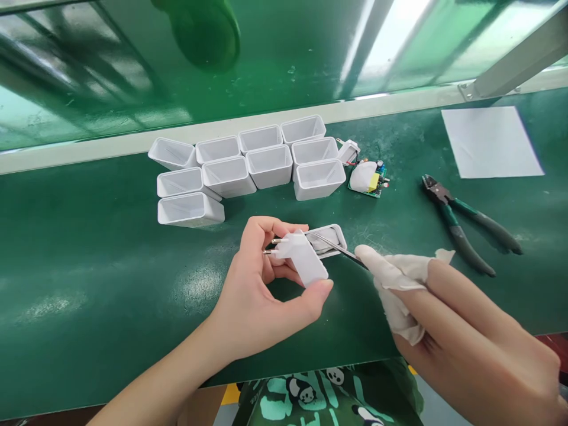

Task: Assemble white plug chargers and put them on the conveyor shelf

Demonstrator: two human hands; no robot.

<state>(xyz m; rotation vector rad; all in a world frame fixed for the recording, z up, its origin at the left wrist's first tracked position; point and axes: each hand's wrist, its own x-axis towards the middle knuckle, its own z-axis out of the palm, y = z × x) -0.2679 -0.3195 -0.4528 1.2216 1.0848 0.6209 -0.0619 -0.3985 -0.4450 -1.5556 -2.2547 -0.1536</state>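
Note:
My left hand [261, 296] is closed on a white plug cover [306, 260], thumb on its near end and fingers behind. Two metal pins stick out of the cover to the left. Beside it is an open white plastic case [341, 236] with pale grey material inside. My right hand [426, 307], with white coverings on some fingertips, grips metal tweezers [348, 254]. Their tips reach into the case's opening. Whether the left fingers also hold the case is hidden behind the cover.
Several empty white plastic cases [268, 168] stand in rows at the back. Right of them lie a circuit board [370, 179] with white filler and a small white plug piece [349, 152] with wires. Dark green-handled pliers [465, 219] and a white paper sheet [492, 142] lie farther right.

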